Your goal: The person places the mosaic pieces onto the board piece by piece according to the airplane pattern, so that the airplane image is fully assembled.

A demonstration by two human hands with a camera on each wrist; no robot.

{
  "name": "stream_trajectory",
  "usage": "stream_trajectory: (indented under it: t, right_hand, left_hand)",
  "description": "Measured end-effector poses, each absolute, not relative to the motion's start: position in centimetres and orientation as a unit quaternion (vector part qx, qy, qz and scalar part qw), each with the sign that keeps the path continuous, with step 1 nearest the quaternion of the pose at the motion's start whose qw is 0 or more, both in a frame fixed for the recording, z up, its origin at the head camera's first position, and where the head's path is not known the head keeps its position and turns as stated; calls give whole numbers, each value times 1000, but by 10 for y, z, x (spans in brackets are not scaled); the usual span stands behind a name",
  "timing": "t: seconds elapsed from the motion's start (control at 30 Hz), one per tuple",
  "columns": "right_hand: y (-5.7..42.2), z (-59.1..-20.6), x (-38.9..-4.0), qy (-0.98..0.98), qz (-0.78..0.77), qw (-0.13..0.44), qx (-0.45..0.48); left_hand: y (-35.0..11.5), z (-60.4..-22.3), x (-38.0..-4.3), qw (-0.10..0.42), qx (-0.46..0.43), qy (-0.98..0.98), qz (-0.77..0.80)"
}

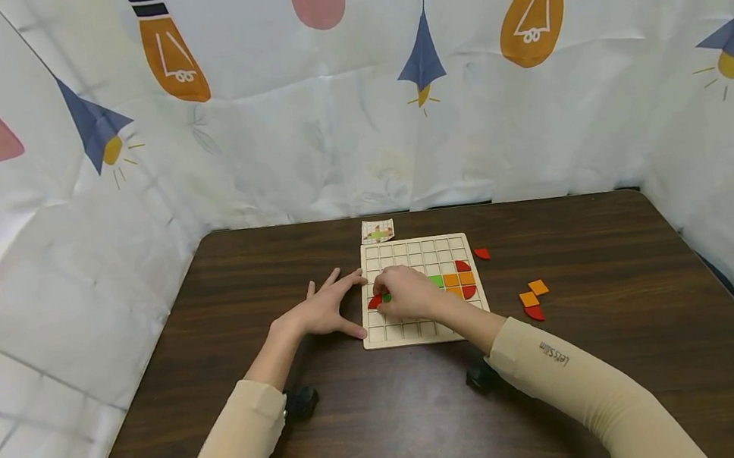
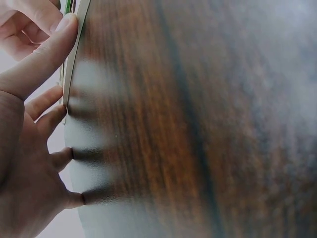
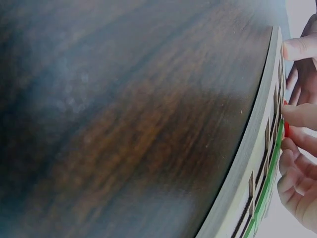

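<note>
A pale wooden grid board [image 1: 420,327] lies on the dark table, with green, orange and red tiles set in its squares. My left hand [image 1: 322,309] is spread at the board's left edge, its thumb and a fingertip touching the rim; the left wrist view shows the thumb [image 2: 47,62] against that edge. Over the left part of the board, my right hand [image 1: 409,292] pinches a red quarter-round tile [image 1: 374,302] between thumb and finger. Just a sliver of that red tile [image 3: 286,129] shows in the right wrist view. Some green tiles are hidden under the right hand.
Behind the board lies a small pattern card [image 1: 377,231]. Right of it are a loose red tile [image 1: 482,254], two orange tiles [image 1: 538,287] and another red tile [image 1: 535,313]. A printed white curtain [image 1: 330,149] hangs behind the table [image 1: 391,425].
</note>
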State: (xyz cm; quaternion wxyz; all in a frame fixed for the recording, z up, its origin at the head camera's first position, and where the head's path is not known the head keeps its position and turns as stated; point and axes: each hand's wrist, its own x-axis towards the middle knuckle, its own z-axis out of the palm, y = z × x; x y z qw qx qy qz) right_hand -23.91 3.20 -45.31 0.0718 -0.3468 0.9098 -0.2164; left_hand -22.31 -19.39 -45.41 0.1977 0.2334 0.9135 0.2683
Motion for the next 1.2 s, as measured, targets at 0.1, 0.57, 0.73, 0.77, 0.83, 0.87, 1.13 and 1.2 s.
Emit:
stream_trajectory:
  t: [0.1, 0.57, 0.73, 0.77, 0.83, 0.87, 1.13, 1.2]
  right_hand:
    - [32, -453, -240, 912, -217, 79, -340]
    - [38, -454, -241, 900, -236, 92, -355]
    - [46, -453, -242, 892, -248, 93, -366]
    - [49, -452, -242, 890, -252, 93, -370]
    - [54, -452, -242, 884, -260, 92, -378]
    - [57, -452, -242, 880, -266, 92, -383]
    - [86, -446, -239, 855, -288, 107, -418]
    - [95, -443, -239, 850, -295, 111, -421]
  left_hand:
    - [-194, -454, -223, 197, 234, 913, 269]
    - [-193, -455, -224, 197, 235, 914, 266]
    - [-193, -456, -224, 194, 234, 915, 266]
    - [-193, -456, -224, 194, 233, 915, 264]
    - [-193, -456, -224, 195, 231, 916, 262]
    - [-193, -456, -224, 194, 231, 917, 261]
    - [-193, -456, -225, 194, 231, 917, 260]
    - [-193, -456, -225, 194, 230, 917, 261]
